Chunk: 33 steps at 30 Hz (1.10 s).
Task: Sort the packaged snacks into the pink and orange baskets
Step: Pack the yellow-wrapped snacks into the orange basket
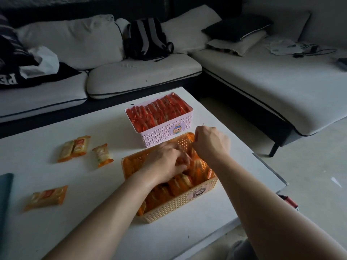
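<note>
Both the left hand (165,162) and right hand (210,143) grip packets (180,182) in the crowded orange basket (180,207) (loose snacks (47,197) wait on the worktop (105,186)), so cramming may crush some.

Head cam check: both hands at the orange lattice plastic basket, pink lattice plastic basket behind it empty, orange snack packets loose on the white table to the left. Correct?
One error: the pink lattice plastic basket is not empty. The head view shows it packed with red snack packets. The rest stands: left hand and right hand at the orange lattice plastic basket, orange snack packets loose on the white table to the left.
</note>
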Motion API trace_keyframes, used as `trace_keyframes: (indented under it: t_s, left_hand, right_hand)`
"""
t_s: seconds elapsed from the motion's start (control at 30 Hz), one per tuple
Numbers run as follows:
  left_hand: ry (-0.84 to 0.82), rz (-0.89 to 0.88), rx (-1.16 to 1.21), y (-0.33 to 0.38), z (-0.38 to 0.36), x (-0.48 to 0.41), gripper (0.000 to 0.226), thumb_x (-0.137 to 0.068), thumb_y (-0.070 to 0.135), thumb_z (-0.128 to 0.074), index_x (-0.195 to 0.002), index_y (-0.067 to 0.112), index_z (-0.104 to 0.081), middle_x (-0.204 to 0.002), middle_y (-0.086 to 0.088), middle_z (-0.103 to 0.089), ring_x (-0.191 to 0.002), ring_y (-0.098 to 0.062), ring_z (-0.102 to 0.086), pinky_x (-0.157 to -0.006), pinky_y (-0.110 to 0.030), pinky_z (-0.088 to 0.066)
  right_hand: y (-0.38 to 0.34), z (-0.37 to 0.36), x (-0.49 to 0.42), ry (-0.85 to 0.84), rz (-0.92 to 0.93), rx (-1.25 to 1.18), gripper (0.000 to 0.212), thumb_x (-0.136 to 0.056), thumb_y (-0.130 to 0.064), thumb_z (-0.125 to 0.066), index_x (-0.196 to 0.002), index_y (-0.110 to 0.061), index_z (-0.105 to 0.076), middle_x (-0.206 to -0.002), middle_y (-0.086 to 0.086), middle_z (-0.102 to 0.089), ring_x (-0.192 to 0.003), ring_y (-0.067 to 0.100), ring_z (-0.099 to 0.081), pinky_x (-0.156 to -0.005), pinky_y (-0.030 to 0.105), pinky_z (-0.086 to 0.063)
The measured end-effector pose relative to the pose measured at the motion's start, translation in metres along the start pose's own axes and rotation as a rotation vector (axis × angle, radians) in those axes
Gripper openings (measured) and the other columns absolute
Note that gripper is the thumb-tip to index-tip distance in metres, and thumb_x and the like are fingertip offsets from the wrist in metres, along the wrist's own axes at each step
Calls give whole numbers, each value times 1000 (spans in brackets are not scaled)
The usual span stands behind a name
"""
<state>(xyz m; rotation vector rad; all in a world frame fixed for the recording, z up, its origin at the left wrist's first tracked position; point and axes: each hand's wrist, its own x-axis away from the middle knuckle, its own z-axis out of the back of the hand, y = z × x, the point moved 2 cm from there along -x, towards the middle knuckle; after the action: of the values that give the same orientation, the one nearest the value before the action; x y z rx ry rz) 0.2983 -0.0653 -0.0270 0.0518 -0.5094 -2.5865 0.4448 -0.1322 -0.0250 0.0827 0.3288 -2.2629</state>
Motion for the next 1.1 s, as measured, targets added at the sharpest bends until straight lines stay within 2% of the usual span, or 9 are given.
trace_keyframes:
  t_s: [0.1, 0.23, 0.43, 0.5, 0.6, 0.73, 0.83, 0.97, 1.1]
  left_hand:
    - [-30, 37, -76, -5, 7, 2, 16, -88, 39, -70, -103, 42, -74, -123, 12, -56, -119, -16, -41, -100, -40, -46]
    - [-63, 78, -30, -10, 12, 0, 17, -86, 26, -74, -95, 42, -76, -112, 16, -53, -114, -14, -46, -96, -40, -50]
    - [-136, 105, 136, -14, 15, -3, 28, -89, 14, -72, -99, 40, -79, -114, 10, -59, -113, -17, -58, -98, -37, -53]
    - [-148, 102, 149, -12, 16, -3, 32, -91, 11, -69, -102, 39, -79, -111, 11, -58, -111, -16, -59, -99, -36, -53]
    - [-137, 107, 159, -10, 15, -2, 29, -93, 14, -68, -102, 39, -78, -108, 14, -58, -104, -13, -59, -94, -34, -54]
    - [-101, 103, 182, -15, 13, -4, 26, -89, 15, -71, -99, 38, -78, -97, 20, -58, -101, -11, -58, -90, -30, -51]
    - [-50, 103, 208, -17, 12, -5, 22, -88, 18, -74, -94, 39, -77, -95, 23, -60, -92, -5, -56, -80, -22, -45]
    - [37, 93, 324, -18, 11, -4, 17, -88, 23, -77, -90, 40, -75, -86, 31, -66, -84, 10, -59, -65, -6, -40]
    - [64, 80, 344, -15, 9, -5, 14, -89, 23, -75, -96, 35, -76, -95, 25, -70, -91, 7, -60, -80, -17, -50]
  right_hand:
    - [9, 3, -3, -25, -12, -107, 8, -92, -26, -69, -91, -18, -65, -80, 0, -65, -64, 19, -64, -62, 36, -63]
    - [11, 23, 3, -218, 168, -291, 15, -96, -30, -67, -105, -19, -71, -92, -4, -68, -70, 13, -69, -65, 34, -64]
    - [2, 36, 34, -552, 379, 69, 53, -76, -72, -70, -110, -31, -72, -88, -9, -73, -74, 12, -71, -72, 28, -62]
    - [-1, 31, 38, -603, 431, 121, 47, -81, -64, -71, -114, -31, -72, -89, -9, -73, -76, 11, -71, -68, 23, -57]
    - [0, 27, 31, -532, 441, 132, 25, -93, -41, -66, -114, -28, -71, -92, -5, -72, -78, 13, -69, -60, 25, -55]
    - [13, 31, 13, -407, 315, -129, 17, -98, -23, -61, -111, -28, -71, -105, -6, -68, -83, 16, -68, -74, 34, -64]
    - [21, 34, 7, -385, 200, -301, 21, -101, -10, -56, -112, -21, -70, -111, -3, -66, -81, 17, -72, -72, 33, -65]
    - [24, 34, 6, -400, 64, -388, 21, -101, -4, -56, -113, -12, -71, -92, 3, -74, -68, 15, -75, -67, 33, -65]
    - [23, 35, 5, -386, -55, -474, 17, -100, -6, -58, -106, -4, -73, -78, 6, -76, -60, 14, -75, -67, 33, -65]
